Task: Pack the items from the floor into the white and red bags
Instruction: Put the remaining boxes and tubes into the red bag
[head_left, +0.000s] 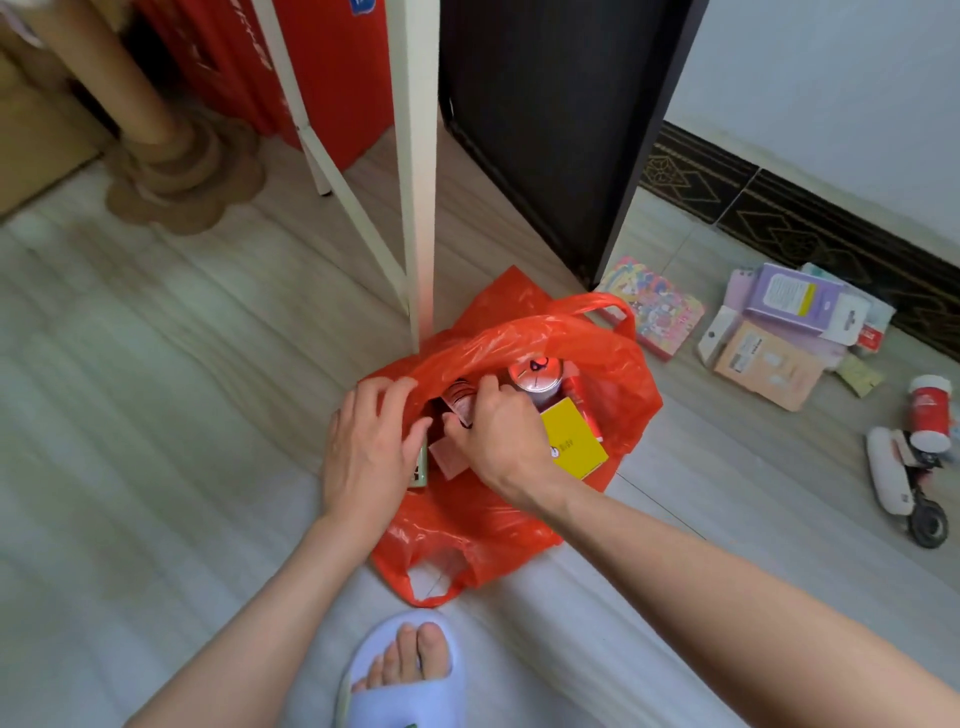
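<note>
The red plastic bag (613, 384) lies open on the floor in the middle of the head view. Inside it are a yellow box (574, 439), a round red and silver can (536, 375) and a pink flat pack (448, 457). My left hand (366, 447) grips the bag's left rim and holds it open. My right hand (493, 431) reaches into the bag, its fingers curled round a small red and white item (460, 399). No white bag is in view.
On the floor at right lie a colourful booklet (652, 306), purple and peach packets (789, 332), a red and white cup (930, 410) and a white toy scooter (904, 483). A white stand's leg (418, 208) rises just behind the bag. My slippered foot (402, 675) is in front.
</note>
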